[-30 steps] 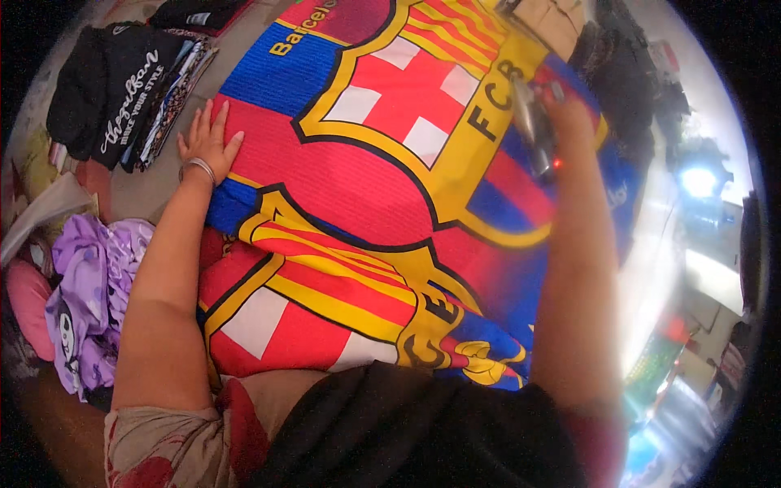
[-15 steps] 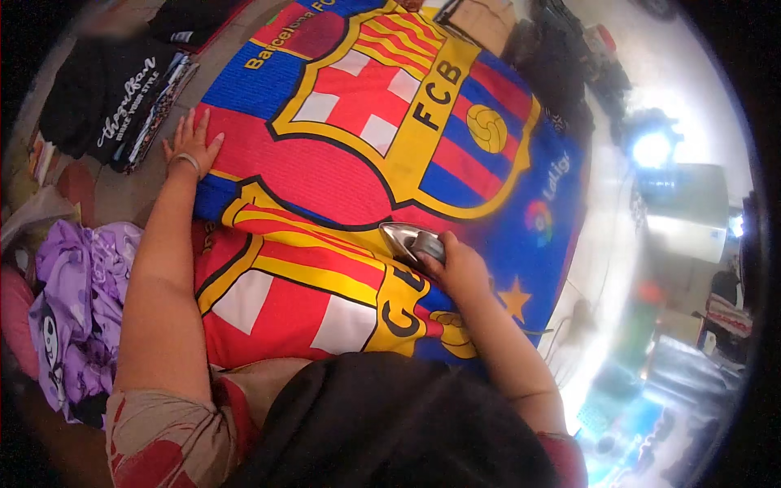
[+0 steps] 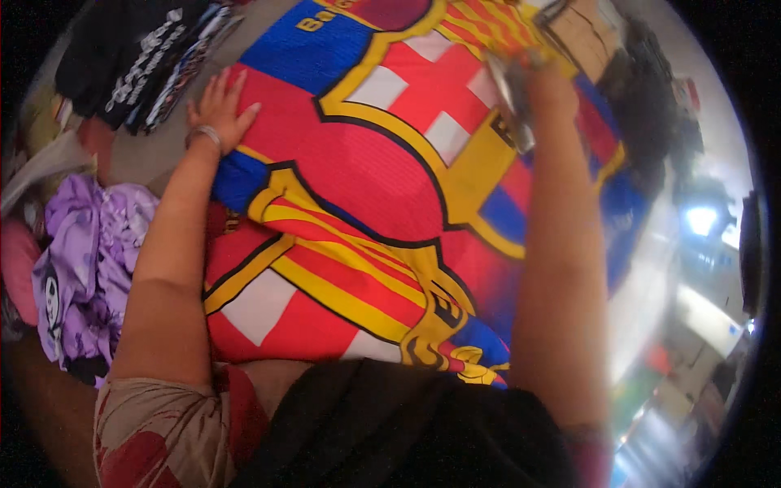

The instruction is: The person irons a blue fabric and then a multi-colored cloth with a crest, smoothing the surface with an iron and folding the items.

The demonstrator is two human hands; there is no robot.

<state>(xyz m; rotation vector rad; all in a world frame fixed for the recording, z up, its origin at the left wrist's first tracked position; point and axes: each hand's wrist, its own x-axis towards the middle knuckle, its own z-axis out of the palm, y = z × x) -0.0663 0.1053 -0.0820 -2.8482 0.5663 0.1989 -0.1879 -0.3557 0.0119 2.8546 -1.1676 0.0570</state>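
A large printed cloth in red, blue, yellow and white lies spread in front of me, with a big crest pattern and lettering. Its near part is bunched in folds close to my body. At the cloth's left edge, my left hand rests flat with the fingers spread. My right hand reaches to the far right part of the crest and grips a clothes iron. The iron's silver soleplate edge shows over the cloth; hand and iron are smeared by motion, and the handle is mostly hidden.
A crumpled purple printed cloth lies at my left. Beyond it, a black garment sits beside a stack of folded clothes. A brown cardboard-like piece and dark fabric lie at the far right.
My right hand has carried the iron away from me and to the right, from the near folds up onto the crest. My left hand stays flat on the cloth's left edge.
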